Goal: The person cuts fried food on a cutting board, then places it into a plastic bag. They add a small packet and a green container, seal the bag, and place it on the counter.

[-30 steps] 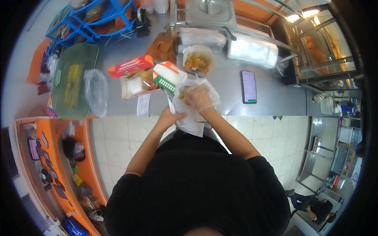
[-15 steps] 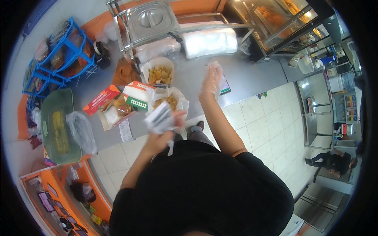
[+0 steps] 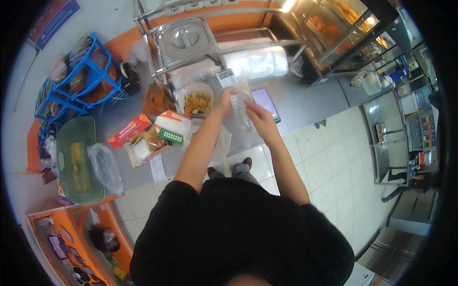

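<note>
A long printed receipt stretches between my hands above the metal counter. My left hand is closed on its upper part, and the paper's far end sticks out beyond the fingers. Against its right edge, the thumb and fingers of my right hand pinch the strip. Clear thin plastic shows just behind the receipt. A phone with a lit screen lies right of my hands. To the left stand a paper tray of fried pieces and an open food box; my left forearm partly covers a paper-lined portion.
Another receipt hangs at the counter's front edge. Farther left are a green tub, a clear bag and a blue rack. A lidded steel pan and plastic bag stacks line the back, beside a lit food cabinet.
My left hand has moved up and right with the paper, now spread out. My right hand has left the phone for the receipt, and the clear glove no longer shows on it.
</note>
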Tool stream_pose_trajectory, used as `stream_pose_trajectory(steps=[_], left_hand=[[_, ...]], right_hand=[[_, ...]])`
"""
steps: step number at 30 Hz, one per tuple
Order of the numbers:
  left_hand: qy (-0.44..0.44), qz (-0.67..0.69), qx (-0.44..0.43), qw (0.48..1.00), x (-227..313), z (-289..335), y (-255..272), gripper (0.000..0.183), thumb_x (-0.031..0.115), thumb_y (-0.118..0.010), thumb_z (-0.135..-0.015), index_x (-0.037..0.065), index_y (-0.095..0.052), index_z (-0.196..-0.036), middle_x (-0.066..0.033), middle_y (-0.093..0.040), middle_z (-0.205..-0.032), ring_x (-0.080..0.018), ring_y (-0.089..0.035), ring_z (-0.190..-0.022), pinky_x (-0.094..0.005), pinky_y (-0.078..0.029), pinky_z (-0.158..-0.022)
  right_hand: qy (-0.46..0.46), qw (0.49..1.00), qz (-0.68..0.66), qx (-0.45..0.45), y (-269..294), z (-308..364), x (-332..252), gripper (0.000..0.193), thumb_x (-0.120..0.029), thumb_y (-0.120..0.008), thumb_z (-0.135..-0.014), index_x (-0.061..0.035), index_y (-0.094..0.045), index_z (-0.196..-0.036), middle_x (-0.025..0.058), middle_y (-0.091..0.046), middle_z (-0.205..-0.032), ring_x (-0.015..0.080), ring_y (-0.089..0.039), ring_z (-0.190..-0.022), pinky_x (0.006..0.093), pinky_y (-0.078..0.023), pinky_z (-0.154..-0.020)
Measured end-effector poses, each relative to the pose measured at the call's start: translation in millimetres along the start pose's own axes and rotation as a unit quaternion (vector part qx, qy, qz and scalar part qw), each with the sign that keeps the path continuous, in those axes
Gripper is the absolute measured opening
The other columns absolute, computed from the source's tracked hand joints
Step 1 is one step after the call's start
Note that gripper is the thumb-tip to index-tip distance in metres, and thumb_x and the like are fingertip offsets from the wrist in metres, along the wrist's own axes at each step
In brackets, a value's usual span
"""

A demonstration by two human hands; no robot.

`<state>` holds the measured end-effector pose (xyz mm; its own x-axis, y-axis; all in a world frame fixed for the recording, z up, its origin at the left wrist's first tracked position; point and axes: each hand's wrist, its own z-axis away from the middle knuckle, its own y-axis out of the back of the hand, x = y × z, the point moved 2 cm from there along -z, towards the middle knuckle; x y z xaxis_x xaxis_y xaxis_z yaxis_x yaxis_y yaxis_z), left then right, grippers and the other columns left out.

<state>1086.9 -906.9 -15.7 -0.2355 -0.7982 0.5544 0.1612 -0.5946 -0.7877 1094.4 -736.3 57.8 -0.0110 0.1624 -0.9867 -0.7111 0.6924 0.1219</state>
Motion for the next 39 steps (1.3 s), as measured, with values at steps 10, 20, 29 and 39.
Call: stream_pose_trajectory(steps=[10, 20, 29, 39], left_hand=[[-0.054, -0.327, 0.128, 0.935, 14.2, 65.9, -56.6, 0.042, 0.030, -0.052, -0.093, -0.001, -0.049, -0.122, -0.0136, -0.054, -0.118, -0.0238, -0.051, -0.112, -0.0345, -0.041, -0.094], [-0.177, -0.299, 0.567, 0.747, -114.8, 260.1, 48.4, 0.047, 0.023, -0.066, -0.083, -0.002, -0.050, -0.119, -0.0135, -0.058, -0.107, -0.0246, -0.055, -0.100, -0.0345, -0.042, -0.089], [-0.152, -0.325, 0.555, 0.750, -103.5, 228.9, 62.4, 0.031, 0.022, -0.064, -0.081, -0.003, -0.062, -0.099, -0.0124, -0.065, -0.088, -0.0205, -0.061, -0.081, -0.0324, -0.046, -0.073], [-0.133, -0.526, 0.541, 0.643, -88.6, 265.2, 40.3, 0.024, 0.019, -0.065, -0.074, -0.004, -0.061, -0.082, -0.0166, -0.061, -0.066, -0.0297, -0.059, -0.060, -0.0406, -0.045, -0.058]], right_hand=[[-0.057, 0.992, -0.001, 0.108, 8.3, 12.8, 13.5, 0.027, -0.011, -0.066, -0.085, 0.0034, -0.055, -0.106, 0.0089, -0.068, -0.079, 0.0112, -0.064, -0.069, 0.0218, -0.046, -0.057], [-0.052, 0.992, -0.031, 0.109, 0.7, 40.0, 56.5, 0.022, -0.007, -0.067, -0.084, 0.0029, -0.055, -0.100, 0.0116, -0.068, -0.082, 0.0109, -0.063, -0.068, 0.0225, -0.048, -0.057], [-0.054, 0.989, 0.041, 0.130, -1.5, 42.3, 77.6, 0.023, -0.009, -0.068, -0.082, 0.0020, -0.055, -0.099, 0.0119, -0.068, -0.080, 0.0118, -0.063, -0.066, 0.0245, -0.047, -0.055], [-0.077, 0.976, 0.190, 0.068, -21.6, 50.2, 116.5, 0.027, -0.020, -0.070, -0.077, -0.0023, -0.057, -0.093, 0.0153, -0.066, -0.075, 0.0256, -0.063, -0.064, 0.0366, -0.048, -0.060]])
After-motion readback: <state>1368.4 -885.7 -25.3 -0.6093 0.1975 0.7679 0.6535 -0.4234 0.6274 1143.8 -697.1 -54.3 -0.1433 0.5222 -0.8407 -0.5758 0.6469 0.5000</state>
